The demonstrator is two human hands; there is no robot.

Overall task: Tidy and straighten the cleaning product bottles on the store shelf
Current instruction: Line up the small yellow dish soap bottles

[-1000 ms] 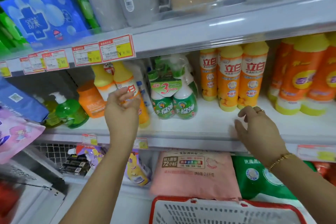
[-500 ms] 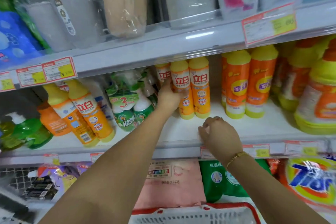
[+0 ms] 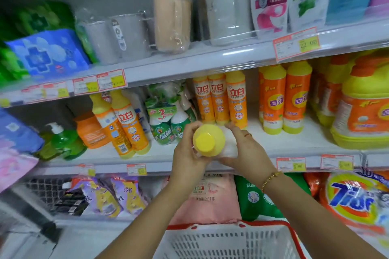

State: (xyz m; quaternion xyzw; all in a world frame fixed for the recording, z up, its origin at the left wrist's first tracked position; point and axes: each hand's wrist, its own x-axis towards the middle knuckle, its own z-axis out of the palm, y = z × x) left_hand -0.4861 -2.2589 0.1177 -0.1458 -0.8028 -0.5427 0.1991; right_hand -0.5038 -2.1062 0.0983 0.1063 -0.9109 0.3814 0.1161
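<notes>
A yellow-capped bottle (image 3: 207,140) is tipped toward me off the middle shelf (image 3: 294,143), its cap facing the camera. My left hand (image 3: 186,153) grips its left side. My right hand (image 3: 246,149) presses a white cloth (image 3: 230,148) against its right side. Behind it three orange bottles (image 3: 220,99) stand upright in a row. Further left, two more orange bottles (image 3: 124,124) lean to the left. Green spray bottles (image 3: 166,126) in a bundle stand between these groups.
Two orange bottles (image 3: 284,96) and a large orange jug (image 3: 364,109) stand to the right. A green pump bottle (image 3: 61,139) sits far left. A red-rimmed white basket (image 3: 229,239) is below my arms. Bagged goods fill the lower shelf; price tags (image 3: 291,164) line the shelf edge.
My view has swung right. My left hand has pulled one orange bottle out of the row toward me, and my right hand has come up from the shelf edge onto it with the cloth.
</notes>
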